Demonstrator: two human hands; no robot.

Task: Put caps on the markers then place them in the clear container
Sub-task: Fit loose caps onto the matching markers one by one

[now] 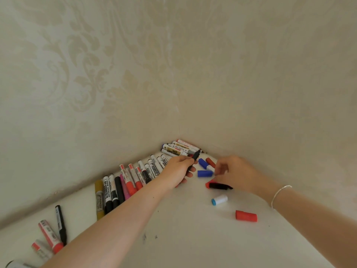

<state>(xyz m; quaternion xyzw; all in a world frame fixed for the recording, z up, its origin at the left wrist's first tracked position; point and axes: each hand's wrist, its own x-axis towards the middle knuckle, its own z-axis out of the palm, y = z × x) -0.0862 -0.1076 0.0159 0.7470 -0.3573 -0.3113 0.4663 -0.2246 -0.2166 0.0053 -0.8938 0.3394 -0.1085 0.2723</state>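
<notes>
Blue caps [204, 173] between hands; marker row [123, 187] along wall.

Two cream walls papered with a faint damask leaf pattern [77, 64], meeting in a vertical corner seam [176, 105]. Below, a flat white surface [183, 238], speckled with small dark marks, under soft, even light.

"WHITEBOARD MARKER" on black-capped marker [107, 192]; other labels unreadable.
</notes>
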